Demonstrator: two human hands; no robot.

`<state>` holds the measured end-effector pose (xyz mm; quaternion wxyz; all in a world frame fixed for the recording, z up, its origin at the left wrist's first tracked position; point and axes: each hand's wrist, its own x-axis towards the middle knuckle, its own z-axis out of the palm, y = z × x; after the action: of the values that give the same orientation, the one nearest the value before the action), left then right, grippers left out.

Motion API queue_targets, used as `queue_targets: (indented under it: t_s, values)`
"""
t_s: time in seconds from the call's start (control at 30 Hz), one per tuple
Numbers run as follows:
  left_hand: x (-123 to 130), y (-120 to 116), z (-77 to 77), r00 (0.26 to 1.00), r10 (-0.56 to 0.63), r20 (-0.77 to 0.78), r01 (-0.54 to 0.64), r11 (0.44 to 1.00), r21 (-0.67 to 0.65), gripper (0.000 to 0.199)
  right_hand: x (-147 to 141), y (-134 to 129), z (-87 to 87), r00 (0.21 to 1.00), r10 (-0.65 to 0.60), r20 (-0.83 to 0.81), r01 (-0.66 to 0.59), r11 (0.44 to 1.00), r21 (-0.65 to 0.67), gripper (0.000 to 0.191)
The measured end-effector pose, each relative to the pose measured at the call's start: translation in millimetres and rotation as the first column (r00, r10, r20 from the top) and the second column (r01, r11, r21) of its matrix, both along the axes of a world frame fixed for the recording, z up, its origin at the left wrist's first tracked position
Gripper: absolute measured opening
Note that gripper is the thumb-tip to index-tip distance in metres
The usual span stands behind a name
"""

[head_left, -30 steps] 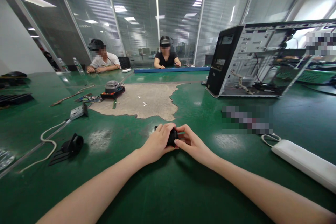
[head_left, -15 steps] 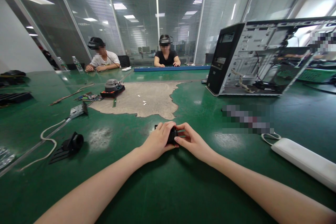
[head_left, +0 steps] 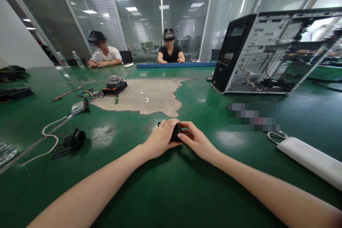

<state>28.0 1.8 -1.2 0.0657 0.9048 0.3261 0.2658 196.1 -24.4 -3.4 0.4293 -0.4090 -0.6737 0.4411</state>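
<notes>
1. Head view: your left hand (head_left: 160,138) grips the black part (head_left: 175,132), which lies at its two o'clock.
2. Your right hand (head_left: 197,140) pinches the part's three-o'clock side.
3. Its long axis seems to run ten to four; neither hand is nearer.

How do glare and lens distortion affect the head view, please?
Head view: glare whitens patches of the green table on either side of the left hand and right hand; the black part between them is too dark for detail; the computer case looks stretched toward the right edge.
</notes>
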Motion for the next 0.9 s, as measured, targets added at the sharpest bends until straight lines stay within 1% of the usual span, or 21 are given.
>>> queue_targets:
  t_s: [0.07,0.13,0.2,0.23,0.37,0.5,0.6,0.77,0.9]
  values:
    - [-0.2,-0.2,0.0,1.000,-0.002,-0.014,0.002,1.000,0.014,0.059,0.2,-1.3,0.3,1.000,0.023,0.015,-0.023,0.999,0.025,0.025]
    - [-0.6,-0.4,-0.1,1.000,-0.004,-0.029,0.005,0.999,0.032,0.060,0.4,-2.5,-0.2,0.999,0.039,0.019,-0.041,0.994,0.099,0.025]
    - [-0.8,-0.5,-0.4,0.999,-0.003,-0.038,0.005,0.999,0.043,0.061,0.5,-2.9,-1.2,0.999,0.029,0.022,-0.032,0.986,0.161,0.025]
    - [-0.9,-0.6,-0.6,0.999,-0.002,-0.038,0.003,0.999,0.045,0.061,0.4,-2.7,-1.6,1.000,0.019,0.020,-0.022,0.985,0.168,0.023]
    - [-0.5,-0.4,-0.8,1.000,-0.002,-0.024,0.003,0.999,0.042,0.060,-0.2,-0.9,-2.1,1.000,-0.001,-0.005,0.001,0.995,0.096,0.018]
    - [0.1,0.2,-0.4,1.000,0.002,-0.027,-0.001,0.999,0.035,0.058,-1.1,0.5,-1.5,1.000,-0.014,0.008,0.013,0.998,0.057,0.024]
    - [-0.3,0.4,-0.6,1.000,-0.002,-0.031,0.003,0.999,0.042,0.059,-0.8,0.3,-1.8,1.000,0.005,0.029,-0.007,0.999,0.052,0.024]
    - [-1.8,0.6,-2.2,0.999,-0.014,-0.035,0.016,0.998,0.058,0.060,0.5,-1.2,-3.7,0.999,0.040,-0.008,-0.039,0.992,0.119,0.021]
    - [-1.5,1.1,-2.5,1.000,-0.008,-0.023,0.009,0.998,0.058,0.060,0.9,-0.8,-5.2,0.998,0.038,-0.043,-0.034,0.996,0.082,0.018]
